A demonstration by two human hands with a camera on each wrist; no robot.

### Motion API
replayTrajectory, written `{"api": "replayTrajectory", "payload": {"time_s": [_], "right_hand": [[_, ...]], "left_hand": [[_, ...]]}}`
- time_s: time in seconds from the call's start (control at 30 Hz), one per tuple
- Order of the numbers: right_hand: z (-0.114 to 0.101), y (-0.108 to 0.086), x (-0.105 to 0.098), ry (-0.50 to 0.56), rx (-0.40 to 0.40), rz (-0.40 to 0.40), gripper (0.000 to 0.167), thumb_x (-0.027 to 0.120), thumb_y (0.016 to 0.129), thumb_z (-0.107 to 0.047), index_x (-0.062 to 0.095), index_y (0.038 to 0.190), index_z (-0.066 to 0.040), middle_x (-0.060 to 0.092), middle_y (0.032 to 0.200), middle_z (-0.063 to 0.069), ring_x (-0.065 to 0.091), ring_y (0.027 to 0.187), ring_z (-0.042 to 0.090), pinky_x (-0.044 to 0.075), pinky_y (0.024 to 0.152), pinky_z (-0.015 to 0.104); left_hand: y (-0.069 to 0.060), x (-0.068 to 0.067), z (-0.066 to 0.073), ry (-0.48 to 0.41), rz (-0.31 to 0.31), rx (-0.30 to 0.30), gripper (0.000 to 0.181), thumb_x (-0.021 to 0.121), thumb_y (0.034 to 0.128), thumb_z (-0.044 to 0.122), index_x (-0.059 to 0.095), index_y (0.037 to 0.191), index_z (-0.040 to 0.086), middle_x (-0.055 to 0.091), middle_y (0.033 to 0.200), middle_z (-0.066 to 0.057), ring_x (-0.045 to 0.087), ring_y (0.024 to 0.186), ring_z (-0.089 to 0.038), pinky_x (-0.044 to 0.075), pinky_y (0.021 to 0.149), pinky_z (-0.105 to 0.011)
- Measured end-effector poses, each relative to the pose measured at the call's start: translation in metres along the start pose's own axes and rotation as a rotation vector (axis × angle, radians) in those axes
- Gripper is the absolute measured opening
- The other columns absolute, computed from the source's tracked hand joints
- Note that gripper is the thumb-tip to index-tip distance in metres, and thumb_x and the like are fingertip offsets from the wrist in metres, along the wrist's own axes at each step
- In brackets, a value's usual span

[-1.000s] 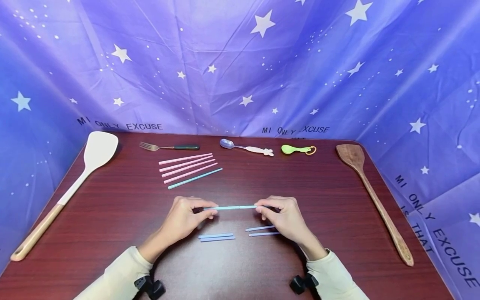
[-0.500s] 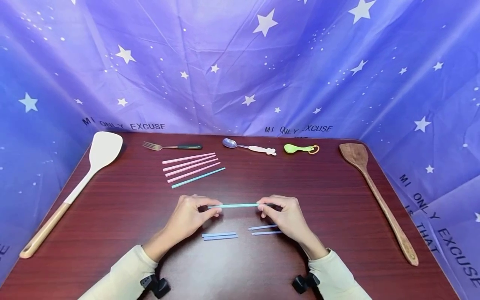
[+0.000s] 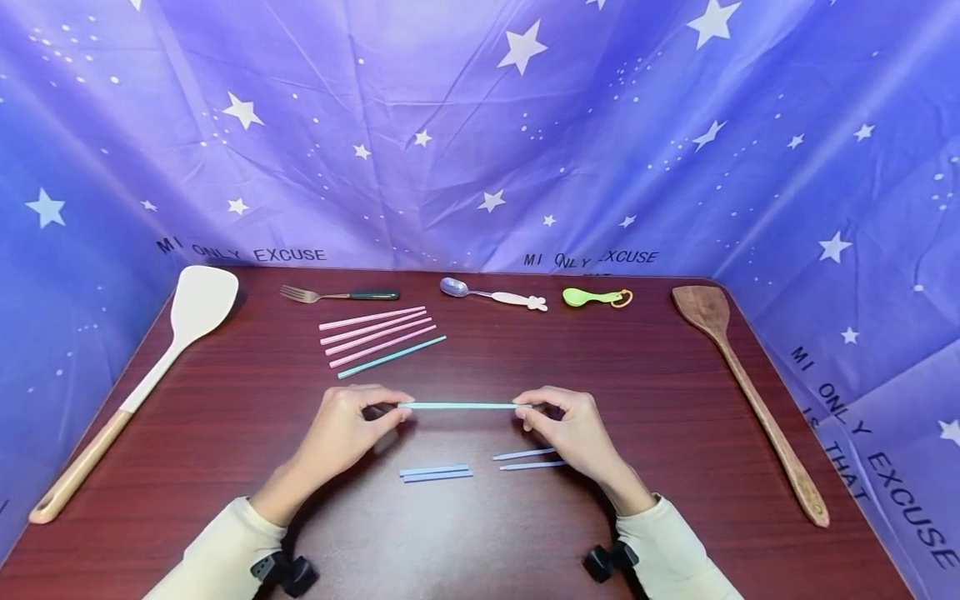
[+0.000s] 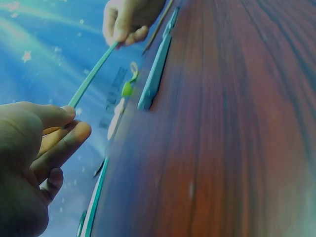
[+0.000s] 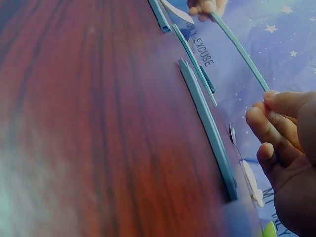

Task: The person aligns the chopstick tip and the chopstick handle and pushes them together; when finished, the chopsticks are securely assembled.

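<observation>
A teal chopstick [image 3: 461,406] runs level between my hands above the table. My left hand [image 3: 341,429] pinches its left end between thumb and index finger. At the right end, my right hand [image 3: 566,425] pinches it with thumb and fingers. The left wrist view also shows the chopstick [image 4: 91,78] raised off the tabletop. Below it on the table lie two short blue chopstick pieces [image 3: 437,473] side by side. Two more blue pieces [image 3: 525,455] with narrowed tips lie at the right, partly hidden behind my right hand.
Several pink chopsticks [image 3: 375,327] and another teal chopstick [image 3: 392,357] lie farther back. Along the rear edge are a fork [image 3: 337,295], a spoon [image 3: 491,294] and green measuring spoons [image 3: 592,297]. A white spatula [image 3: 202,304] lies left, a wooden turner [image 3: 738,383] right.
My left hand has slid left to the chopstick's end, so more of its length shows between my hands. The seam seen mid-length a second ago is no longer visible. My right hand stays nearly in place.
</observation>
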State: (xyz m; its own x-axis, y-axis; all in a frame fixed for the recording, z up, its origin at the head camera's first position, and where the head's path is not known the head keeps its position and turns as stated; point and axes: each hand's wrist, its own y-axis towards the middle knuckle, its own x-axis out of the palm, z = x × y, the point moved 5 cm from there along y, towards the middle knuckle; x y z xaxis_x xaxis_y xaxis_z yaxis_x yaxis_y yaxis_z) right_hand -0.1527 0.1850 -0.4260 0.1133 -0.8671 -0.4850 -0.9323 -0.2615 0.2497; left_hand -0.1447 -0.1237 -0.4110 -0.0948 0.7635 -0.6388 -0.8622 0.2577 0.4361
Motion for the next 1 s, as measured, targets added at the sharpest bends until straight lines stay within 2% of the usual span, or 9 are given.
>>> {"api": "replayTrajectory", "payload": {"time_s": [0.13, 0.23, 0.37, 0.47, 0.67, 0.87, 1.0], "right_hand": [[0.004, 0.0, -0.004, -0.007, 0.022, 0.011, 0.01, 0.079, 0.091, -0.009, 0.079, 0.099, -0.014, 0.073, 0.074, -0.003, 0.068, 0.065, 0.015, 0.051, 0.061, 0.023], [0.007, -0.002, -0.006, -0.027, 0.011, -0.004, 0.009, 0.079, 0.09, -0.01, 0.08, 0.099, -0.013, 0.072, 0.075, -0.003, 0.064, 0.064, 0.01, 0.048, 0.058, 0.021], [0.009, -0.007, -0.006, -0.072, -0.046, -0.049, 0.009, 0.08, 0.09, -0.011, 0.08, 0.097, -0.016, 0.07, 0.08, -0.006, 0.055, 0.064, 0.004, 0.045, 0.056, 0.021], [0.011, -0.012, -0.007, -0.098, -0.082, -0.079, 0.01, 0.081, 0.089, -0.011, 0.08, 0.096, -0.018, 0.07, 0.082, -0.009, 0.054, 0.067, 0.002, 0.045, 0.058, 0.021], [0.014, -0.022, -0.009, -0.111, -0.14, -0.135, 0.016, 0.083, 0.086, -0.008, 0.08, 0.095, -0.02, 0.071, 0.086, -0.011, 0.061, 0.08, 0.005, 0.049, 0.07, 0.021], [0.012, -0.027, -0.007, -0.118, -0.247, -0.176, 0.019, 0.085, 0.083, -0.007, 0.079, 0.096, -0.02, 0.074, 0.089, -0.007, 0.06, 0.082, 0.011, 0.047, 0.071, 0.022], [0.013, -0.028, -0.005, -0.116, -0.278, -0.174, 0.021, 0.087, 0.081, -0.006, 0.079, 0.095, -0.02, 0.073, 0.089, -0.006, 0.059, 0.081, 0.013, 0.046, 0.07, 0.021]], "left_hand": [[-0.004, -0.015, -0.016, 0.028, 0.038, -0.058, 0.013, 0.087, 0.084, 0.017, 0.083, 0.094, 0.024, 0.079, 0.086, 0.011, 0.053, 0.062, 0.003, 0.042, 0.059, -0.015], [-0.007, -0.023, -0.031, 0.032, 0.075, -0.095, 0.014, 0.087, 0.0832, 0.013, 0.084, 0.093, 0.023, 0.08, 0.086, 0.007, 0.047, 0.057, 0.002, 0.037, 0.056, -0.013], [-0.009, -0.03, -0.05, 0.059, 0.142, -0.119, 0.013, 0.088, 0.0816, 0.011, 0.084, 0.091, 0.019, 0.08, 0.084, 0.003, 0.054, 0.061, 0.008, 0.04, 0.06, -0.01], [-0.011, -0.032, -0.06, 0.083, 0.19, -0.137, 0.012, 0.089, 0.0806, 0.012, 0.084, 0.09, 0.017, 0.08, 0.081, 0.003, 0.063, 0.069, 0.006, 0.043, 0.065, -0.008], [-0.013, -0.035, -0.072, 0.113, 0.254, -0.162, 0.012, 0.089, 0.0792, 0.011, 0.084, 0.089, 0.016, 0.08, 0.083, 0.001, 0.068, 0.072, -0.002, 0.043, 0.068, -0.009], [-0.014, -0.034, -0.076, 0.128, 0.276, -0.147, 0.012, 0.089, 0.0779, 0.007, 0.084, 0.088, 0.013, 0.075, 0.077, 0.001, 0.051, 0.062, 0.004, 0.037, 0.06, -0.013], [-0.014, -0.034, -0.077, 0.142, 0.287, -0.14, 0.013, 0.089, 0.0761, 0.006, 0.084, 0.087, 0.01, 0.072, 0.077, 0.0, 0.047, 0.061, 0.0, 0.034, 0.057, -0.014]]}}
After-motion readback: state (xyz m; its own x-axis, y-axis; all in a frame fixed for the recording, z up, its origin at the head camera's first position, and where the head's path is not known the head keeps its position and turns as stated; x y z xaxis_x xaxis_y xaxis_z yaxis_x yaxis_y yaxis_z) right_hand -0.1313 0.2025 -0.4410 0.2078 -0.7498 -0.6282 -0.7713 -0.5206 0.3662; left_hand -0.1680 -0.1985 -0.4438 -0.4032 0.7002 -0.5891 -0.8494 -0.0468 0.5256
